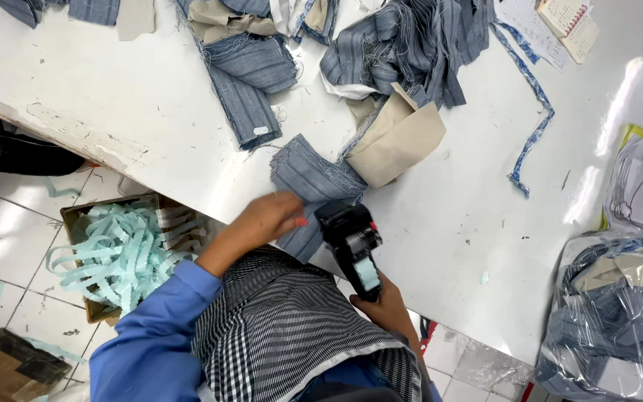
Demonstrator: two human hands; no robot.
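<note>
While the right hand (390, 307) clenches the black label gun (351, 242), its nose meets the striped denim stack (308, 182) at the tabletop (150, 112) edge. The left hand (269, 217) presses flat on that stack, fingers just beside the nose. A slip could catch a fingertip, or nudge the overhanging pieces toward the box of paper strips (117, 253) below.

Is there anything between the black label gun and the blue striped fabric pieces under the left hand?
Nothing visible: the black label gun in the right hand sits directly at the blue striped fabric pieces, which the left hand touches.
</note>
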